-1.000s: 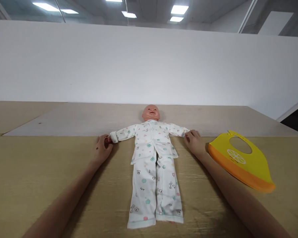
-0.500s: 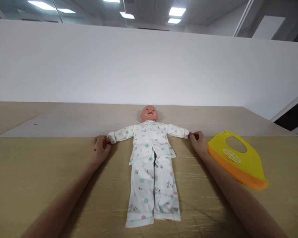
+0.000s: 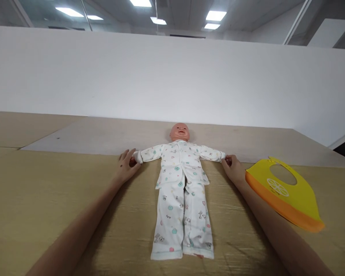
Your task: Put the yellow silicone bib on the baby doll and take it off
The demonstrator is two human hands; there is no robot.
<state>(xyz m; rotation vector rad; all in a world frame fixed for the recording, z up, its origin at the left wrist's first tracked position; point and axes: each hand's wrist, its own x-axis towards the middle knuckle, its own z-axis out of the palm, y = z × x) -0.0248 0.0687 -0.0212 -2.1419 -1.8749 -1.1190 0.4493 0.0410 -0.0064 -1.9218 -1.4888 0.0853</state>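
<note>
A baby doll (image 3: 179, 132) lies on its back, arms stretched out to both sides. It wears a white printed pajama top (image 3: 175, 165) and matching pajama pants (image 3: 169, 222). At the end of the left-side sleeve, my left hand (image 3: 127, 166) is closed with thumb and fingers around the cuff (image 3: 137, 156). My right hand (image 3: 232, 168) pinches the opposite cuff (image 3: 222, 155) between thumb and fingertips. Both doll hands are mostly hidden by the cuffs and my fingers. A bit of one foot shows below a pant hem.
A yellow bib (image 3: 299, 195) with an orange pocket and a white citrus print lies to the right, beside my right forearm. The wooden table (image 3: 74, 191) meets a pale board (image 3: 103, 134) at the back, with a white wall (image 3: 172, 76) behind it.
The camera view has shifted, so the doll and bib appear farther right. My fingers have moved from the doll's hands onto the sleeve cuffs, and the doll's hands show less.
</note>
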